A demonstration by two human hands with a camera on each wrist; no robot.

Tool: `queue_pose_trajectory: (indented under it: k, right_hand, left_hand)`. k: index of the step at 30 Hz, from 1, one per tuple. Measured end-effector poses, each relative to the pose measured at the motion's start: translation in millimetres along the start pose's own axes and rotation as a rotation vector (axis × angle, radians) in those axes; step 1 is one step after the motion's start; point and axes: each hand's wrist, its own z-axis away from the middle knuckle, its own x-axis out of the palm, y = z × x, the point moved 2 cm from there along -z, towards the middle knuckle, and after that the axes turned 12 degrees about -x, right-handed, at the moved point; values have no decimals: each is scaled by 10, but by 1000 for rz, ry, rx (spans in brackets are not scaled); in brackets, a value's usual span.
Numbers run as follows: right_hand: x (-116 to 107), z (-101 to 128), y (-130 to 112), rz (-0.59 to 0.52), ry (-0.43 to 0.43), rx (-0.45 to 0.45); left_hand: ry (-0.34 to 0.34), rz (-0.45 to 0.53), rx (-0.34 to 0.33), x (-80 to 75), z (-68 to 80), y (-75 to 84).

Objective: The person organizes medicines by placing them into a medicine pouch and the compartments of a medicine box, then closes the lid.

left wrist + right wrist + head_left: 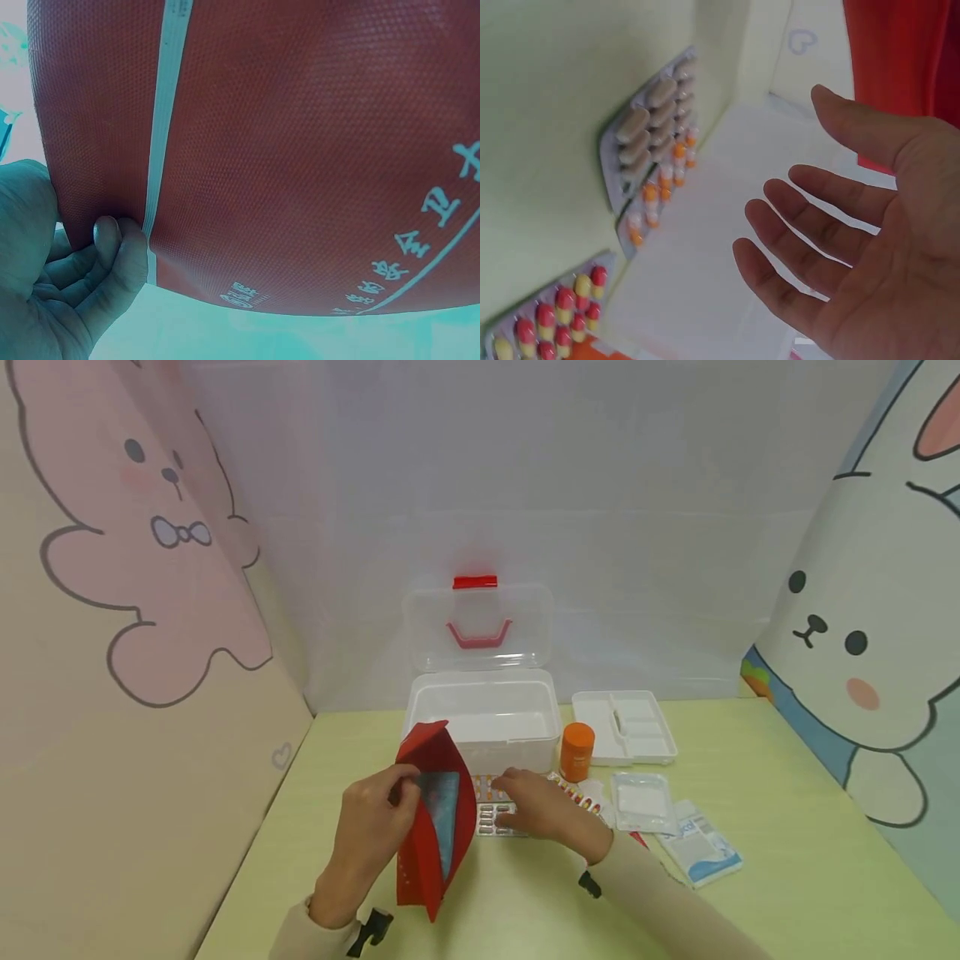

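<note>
My left hand [397, 793] holds a red pouch [433, 827] upright on the yellow-green table, pinching its left edge near the top. The left wrist view is filled by the red pouch [300, 150], with white printed characters and a white stripe; my fingers [112, 251] curl at its edge. My right hand [528, 800] hovers with straight, spread fingers over a blister pack of pale capsules [491, 820]. In the right wrist view the right hand [832, 225] is empty, clear of the pale capsule pack [649, 135] and an orange-white capsule pack [660, 199].
Behind the hands stands an open white box [483, 739] with its clear lid up. To its right are an orange bottle [577, 752], a white divided tray [626, 727], a red-yellow capsule strip [555, 315], a gauze packet [641, 797] and a blue-white packet [701, 845]. Cartoon panels wall the table.
</note>
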Motion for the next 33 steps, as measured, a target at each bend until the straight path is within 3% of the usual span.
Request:
queue_pose_trajectory:
  k: [13,21,33]
  right_hand:
    - [385,-115,104,42,-81,97]
    - [449,-126,101,101,-99,105]
    - [586,-95,154,157,-89,157]
  left_hand:
    - [-7,10,4,-23,12,4]
    - [-19,1,-37,-22,28,6]
    - [-23,0,-38,-5,40,-20]
